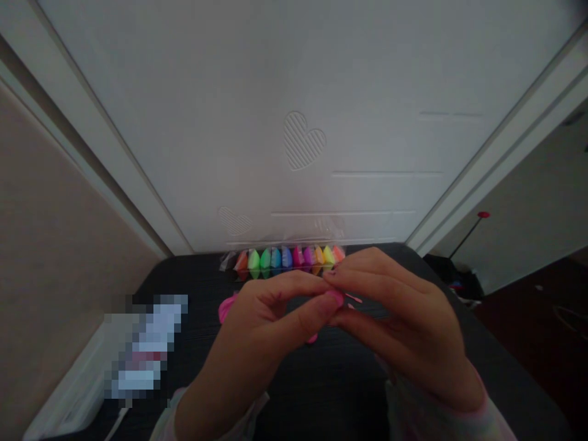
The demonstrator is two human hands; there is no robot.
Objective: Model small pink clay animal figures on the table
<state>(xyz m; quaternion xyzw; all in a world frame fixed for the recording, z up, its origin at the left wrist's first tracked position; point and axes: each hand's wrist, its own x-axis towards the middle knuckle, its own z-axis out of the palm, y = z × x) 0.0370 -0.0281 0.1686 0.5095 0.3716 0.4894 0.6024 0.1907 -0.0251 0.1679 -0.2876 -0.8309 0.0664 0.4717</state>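
Note:
Above the dark table, my left hand (271, 321) and my right hand (408, 312) meet at their fingertips. Between them is a small piece of pink modelling clay (337, 298), partly covered by the fingers. The left thumb and forefinger pinch it from the left. From the right, my other thumb and fingers close on it. Behind the left wrist lies a larger pink lump (225, 309), half hidden. A smaller pink bit (312, 338) shows under the hands. Thin pink sticks (353, 298) lie behind the fingertips, mostly blocked from sight.
Clear-wrapped clay packets (287, 260) in several colours line the back of the black table (193, 355), against a white panel (229, 122) with heart reliefs. At left are a pixelated phone-like object (147, 349), a white cable (117, 422) and a pale box (73, 392).

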